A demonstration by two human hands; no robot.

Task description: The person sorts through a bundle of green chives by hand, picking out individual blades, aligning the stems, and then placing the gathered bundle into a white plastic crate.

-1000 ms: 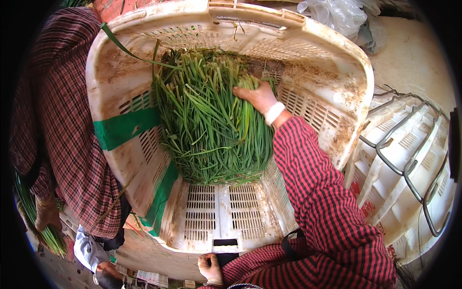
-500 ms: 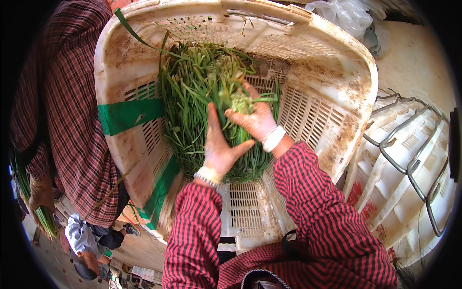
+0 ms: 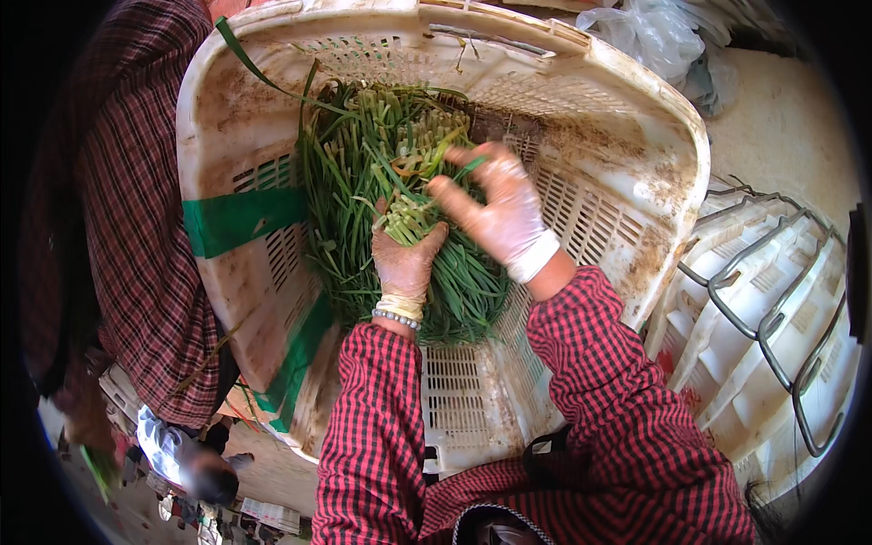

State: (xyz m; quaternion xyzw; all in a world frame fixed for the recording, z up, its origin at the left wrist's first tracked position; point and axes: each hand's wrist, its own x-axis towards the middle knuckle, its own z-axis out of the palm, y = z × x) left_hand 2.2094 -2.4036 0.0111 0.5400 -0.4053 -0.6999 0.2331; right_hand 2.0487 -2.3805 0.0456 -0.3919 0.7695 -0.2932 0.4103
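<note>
moved into left hand [image 3: 402, 262]: one stem bunch [image 3: 409, 218], fingers wrapping it
right hand [image 3: 501, 207], fingers parted, nearer right edge of one basket [image 3: 640, 168]

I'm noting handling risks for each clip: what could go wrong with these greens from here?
1. The left hand grips a bundle near its pale cut ends, with no tie visible there, so stalks might slip or splay.
2. The right hand is blurred, with loose blades close to its fingers; a quick pull could tear or drag some out.
3. Brown grime coats parts of the crate walls and might rub onto the greens.
</note>
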